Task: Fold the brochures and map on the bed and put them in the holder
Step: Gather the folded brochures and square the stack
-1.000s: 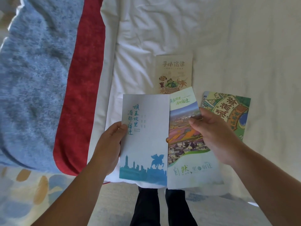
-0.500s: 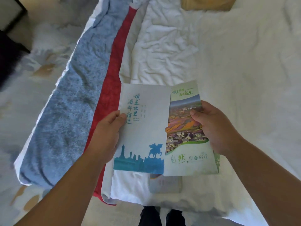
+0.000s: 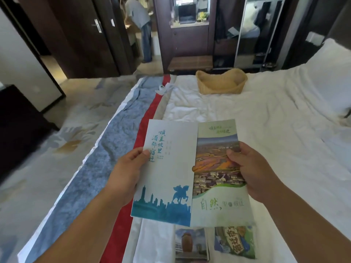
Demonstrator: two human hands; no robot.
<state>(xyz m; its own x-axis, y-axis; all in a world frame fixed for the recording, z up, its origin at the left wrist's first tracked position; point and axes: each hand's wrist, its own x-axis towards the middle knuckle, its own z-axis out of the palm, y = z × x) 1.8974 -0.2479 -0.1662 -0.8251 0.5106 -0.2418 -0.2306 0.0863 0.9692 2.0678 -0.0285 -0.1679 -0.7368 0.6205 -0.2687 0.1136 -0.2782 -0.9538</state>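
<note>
1. While we look down through the head camera, the only view we have, we hold one brochure (image 3: 171, 177) in the air above the near edge of the bed (image 3: 266, 133). Two panels face us, a pale one with a blue skyline on the left and a landscape photograph on the right.
2. Our left hand (image 3: 127, 173) pinches the pale panel at its outer edge, thumb on the front. Our right hand (image 3: 252, 171) pinches the photograph panel the same way. The fingers of both hands are curled behind the paper and gripping it, though the paper hides their tips.
3. We judge this two-sided hold serves the fold. With one hand on each panel, the crease between them stays free and the panels can swing shut on each other.
4. Two more pieces lie flat on the bed below the held one, their upper edges hidden behind it. One is a jar brochure (image 3: 190, 243), and just beside it on the right is an illustrated green sheet that we take to be the map (image 3: 235, 242). Both lie close to us, handy for their turn.
5. The holder (image 3: 221, 82), a woven basket, sits well apart at the far edge of the bed. We see nothing in it from this angle, so we judge the task is at an early stage.
6. A blue and red bed runner (image 3: 98, 164) lies along the left of the bed, a pillow (image 3: 330, 78) sits at the far right, and a person (image 3: 138, 21) stands in the room beyond.
</note>
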